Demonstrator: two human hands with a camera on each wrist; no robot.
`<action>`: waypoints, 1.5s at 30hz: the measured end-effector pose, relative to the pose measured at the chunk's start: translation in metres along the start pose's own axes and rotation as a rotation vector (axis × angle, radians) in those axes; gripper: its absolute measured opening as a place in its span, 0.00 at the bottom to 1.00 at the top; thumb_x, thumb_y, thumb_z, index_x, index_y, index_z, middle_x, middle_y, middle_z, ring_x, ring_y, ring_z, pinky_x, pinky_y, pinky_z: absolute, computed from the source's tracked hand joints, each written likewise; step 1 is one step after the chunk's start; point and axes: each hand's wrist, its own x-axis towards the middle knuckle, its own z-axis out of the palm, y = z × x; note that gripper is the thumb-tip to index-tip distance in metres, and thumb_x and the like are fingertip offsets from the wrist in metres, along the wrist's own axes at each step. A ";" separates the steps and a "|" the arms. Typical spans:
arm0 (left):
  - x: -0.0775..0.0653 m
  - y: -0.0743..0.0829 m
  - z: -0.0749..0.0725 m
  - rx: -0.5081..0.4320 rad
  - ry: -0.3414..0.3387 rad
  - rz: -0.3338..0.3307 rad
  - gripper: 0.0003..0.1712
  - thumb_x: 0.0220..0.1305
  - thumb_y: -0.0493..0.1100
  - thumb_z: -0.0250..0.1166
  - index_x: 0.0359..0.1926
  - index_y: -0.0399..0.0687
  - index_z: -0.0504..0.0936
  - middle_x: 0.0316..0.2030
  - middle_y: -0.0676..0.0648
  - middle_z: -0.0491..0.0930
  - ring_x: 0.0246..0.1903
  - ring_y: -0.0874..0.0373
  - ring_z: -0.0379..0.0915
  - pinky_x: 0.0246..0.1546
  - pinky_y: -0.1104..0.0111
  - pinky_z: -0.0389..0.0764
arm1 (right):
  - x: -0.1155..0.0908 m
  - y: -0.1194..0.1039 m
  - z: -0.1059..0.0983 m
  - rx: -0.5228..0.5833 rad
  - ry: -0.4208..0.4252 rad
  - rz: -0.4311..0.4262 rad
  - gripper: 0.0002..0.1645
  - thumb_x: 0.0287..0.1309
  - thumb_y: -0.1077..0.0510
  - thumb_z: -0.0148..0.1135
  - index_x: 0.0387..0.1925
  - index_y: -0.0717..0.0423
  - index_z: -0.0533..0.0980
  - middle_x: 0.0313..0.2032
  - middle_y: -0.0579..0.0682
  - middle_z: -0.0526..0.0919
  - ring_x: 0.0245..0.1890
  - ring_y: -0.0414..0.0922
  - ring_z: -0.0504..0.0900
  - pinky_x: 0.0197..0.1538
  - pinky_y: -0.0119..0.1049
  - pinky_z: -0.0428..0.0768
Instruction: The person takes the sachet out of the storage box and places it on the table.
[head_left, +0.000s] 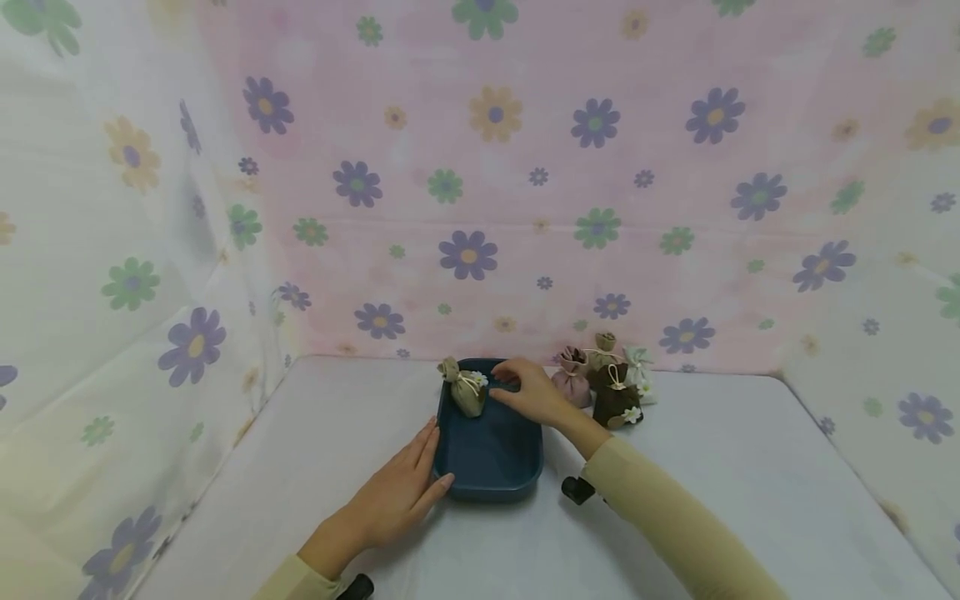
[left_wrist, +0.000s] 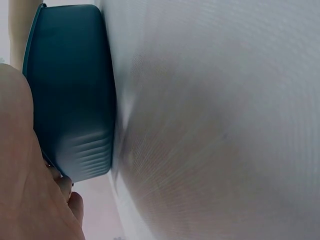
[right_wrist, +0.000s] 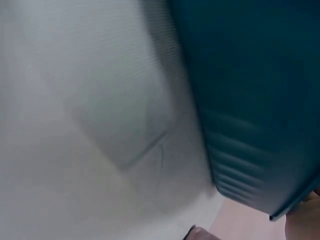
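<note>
A dark blue, deep tray (head_left: 491,458) with rounded corners stands on the white-covered table. An olive green drawstring pouch (head_left: 468,396) with a white flower leans inside its far left corner. My left hand (head_left: 397,487) lies along the tray's left side, fingers straight and the thumb at the near corner; the left wrist view shows this hand (left_wrist: 30,175) beside the ribbed tray wall (left_wrist: 75,100). Over the tray's far right part hovers my right hand (head_left: 531,393), its fingers loosely bent with a gap to the thumb and nothing between them, just right of the pouch.
Right of the tray several more pouches stand grouped: a pink one (head_left: 572,383), a dark brown one (head_left: 617,400), an olive one (head_left: 603,354) and a pale green one (head_left: 640,375). Flower-print cloth (head_left: 480,208) hangs behind and at both sides.
</note>
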 end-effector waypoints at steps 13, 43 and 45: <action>0.000 0.002 -0.002 0.000 0.023 0.022 0.45 0.81 0.63 0.42 0.80 0.32 0.47 0.81 0.38 0.39 0.80 0.48 0.40 0.75 0.52 0.57 | 0.019 -0.004 0.014 -0.075 -0.058 -0.036 0.27 0.67 0.58 0.68 0.62 0.67 0.75 0.56 0.60 0.79 0.56 0.55 0.80 0.59 0.49 0.80; -0.002 0.003 -0.001 0.011 0.027 0.018 0.44 0.82 0.62 0.43 0.80 0.32 0.48 0.81 0.37 0.40 0.79 0.48 0.42 0.75 0.52 0.57 | 0.029 -0.002 0.025 -0.110 -0.158 0.081 0.31 0.67 0.42 0.66 0.59 0.61 0.75 0.54 0.55 0.75 0.51 0.48 0.77 0.57 0.47 0.78; -0.003 0.004 -0.003 0.011 0.021 0.014 0.45 0.82 0.62 0.42 0.80 0.32 0.48 0.81 0.37 0.40 0.80 0.48 0.41 0.75 0.53 0.57 | 0.030 -0.004 0.025 -0.096 -0.165 0.090 0.29 0.68 0.42 0.65 0.56 0.59 0.74 0.53 0.55 0.77 0.50 0.49 0.78 0.56 0.47 0.78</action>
